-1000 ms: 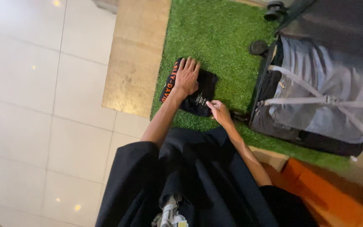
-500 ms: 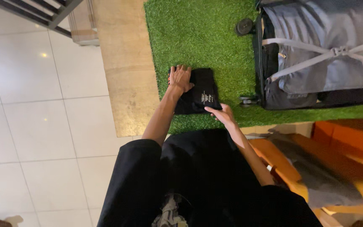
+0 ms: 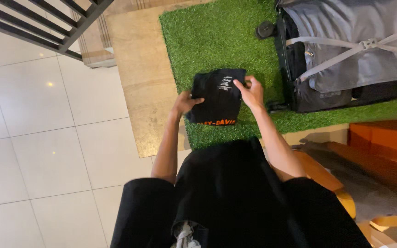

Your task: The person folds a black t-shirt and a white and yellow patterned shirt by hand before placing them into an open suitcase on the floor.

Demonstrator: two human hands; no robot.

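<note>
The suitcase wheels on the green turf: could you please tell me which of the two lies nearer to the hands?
The lower wheel, at the suitcase corner just beside the right hand; the other wheel sits farther up the turf.

Two hands are showing: one left hand (image 3: 185, 102) and one right hand (image 3: 250, 92), both gripping the edges of the same item. One folded black garment (image 3: 217, 97) is being held, carrying one band of orange lettering and one small white printed patch. One green artificial-grass mat (image 3: 217, 41) is lying beneath it. One open suitcase (image 3: 345, 55) is resting on the mat, with one wheel (image 3: 264, 29) clearly showing and two grey straps crossing at one buckle over its grey contents. One black metal railing (image 3: 42, 23) is showing at upper left. One orange surface (image 3: 382, 138) is showing at right.
</note>
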